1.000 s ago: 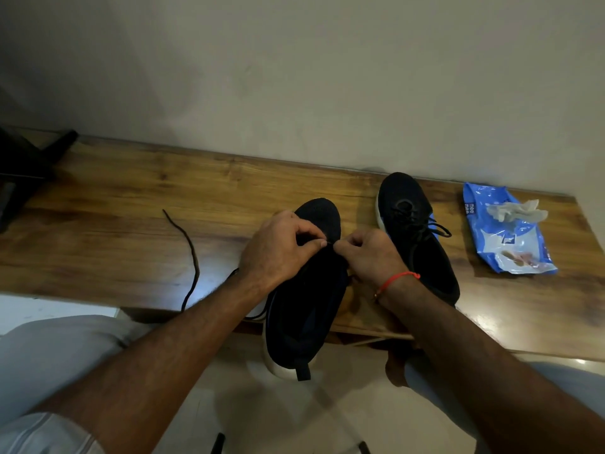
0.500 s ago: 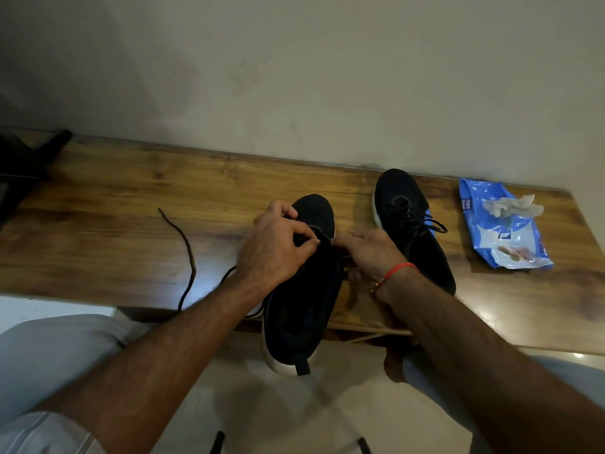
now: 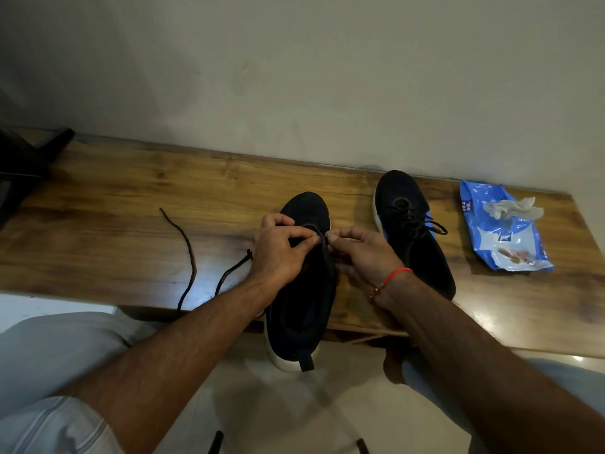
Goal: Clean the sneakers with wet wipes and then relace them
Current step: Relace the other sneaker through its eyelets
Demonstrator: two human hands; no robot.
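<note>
both hands meet over near sneaker (image 3: pixel 302 290), heel overhanging wooden bench (image 3: pixel 131 224). left hand (image 3: pixel 278 253) and right hand (image 3: pixel 363 257) pinch its lace (image 3: pixel 190 257). laced sneaker (image 3: pixel 412 231) beside; wipes pack (image 3: pixel 501 231) right.

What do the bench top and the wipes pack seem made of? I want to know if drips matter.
Bench top: looks like wood with a glossy varnish or laminate; grain shows and lamp glare reflects near the front edge. Wipes pack: thin blue plastic film, shiny and crinkled, with a white wipe sticking out.

Glossy varnished wood table (image 3: pixel 131 204); matt knit-cloth sneakers (image 3: pixel 412 231); shiny plastic wipes pack (image 3: pixel 501 237), white wipe possibly paper.
</note>
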